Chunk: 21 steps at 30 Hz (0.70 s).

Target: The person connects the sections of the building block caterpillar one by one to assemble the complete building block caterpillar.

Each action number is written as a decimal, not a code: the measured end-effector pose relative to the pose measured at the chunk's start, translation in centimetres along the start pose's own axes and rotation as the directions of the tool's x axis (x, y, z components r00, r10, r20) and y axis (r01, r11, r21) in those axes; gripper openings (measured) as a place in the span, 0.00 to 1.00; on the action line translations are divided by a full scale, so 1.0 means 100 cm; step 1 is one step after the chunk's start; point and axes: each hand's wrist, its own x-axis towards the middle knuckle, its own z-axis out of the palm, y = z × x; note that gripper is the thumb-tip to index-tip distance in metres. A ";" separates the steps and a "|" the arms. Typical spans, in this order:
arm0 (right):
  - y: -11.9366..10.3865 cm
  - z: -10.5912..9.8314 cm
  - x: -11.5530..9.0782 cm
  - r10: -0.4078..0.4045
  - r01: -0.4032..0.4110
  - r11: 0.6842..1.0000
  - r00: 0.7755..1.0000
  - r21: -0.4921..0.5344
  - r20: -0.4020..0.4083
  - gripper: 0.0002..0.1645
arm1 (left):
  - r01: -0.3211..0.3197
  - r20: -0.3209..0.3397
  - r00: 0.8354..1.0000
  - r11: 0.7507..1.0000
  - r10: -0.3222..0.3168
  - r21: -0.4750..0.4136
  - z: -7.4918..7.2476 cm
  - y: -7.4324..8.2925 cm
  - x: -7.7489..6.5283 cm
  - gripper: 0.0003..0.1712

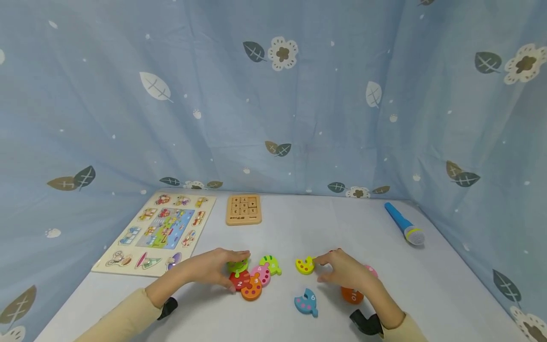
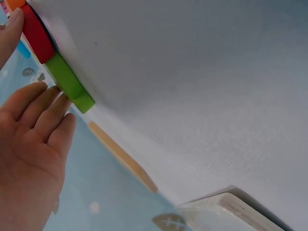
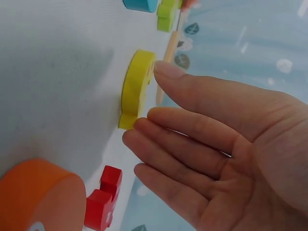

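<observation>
Several numbered wooden puzzle pieces are joined in a curved chain: a green head piece (image 1: 239, 268), red 2 (image 1: 237, 281), orange 3 (image 1: 252, 289), pink 4 (image 1: 261, 274) and a light green piece (image 1: 270, 264). My left hand (image 1: 215, 268) spans the head end, fingers extended along the green piece and thumb by the red one. To the right, a loose yellow piece (image 1: 305, 266) lies at the fingertips of my right hand (image 1: 344, 270), whose fingers are extended. Nearer me is a blue piece 6 (image 1: 305, 303). An orange piece (image 1: 352, 295) sits under the right wrist, and a red piece (image 3: 103, 207) shows in the right wrist view.
A picture puzzle board (image 1: 128, 259) lies at the left. At the back stands a wooden number tile board (image 1: 243, 220), and a blue toy microphone (image 1: 399, 219) lies at the back right. A patterned curtain (image 1: 299, 118) closes off the table's far side.
</observation>
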 end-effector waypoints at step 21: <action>0.003 0.007 0.026 -0.114 0.115 0.993 0.993 0.029 -0.033 0.27 | 0.027 -0.018 0.999 1.000 -0.027 0.004 0.004 0.001 0.000 0.49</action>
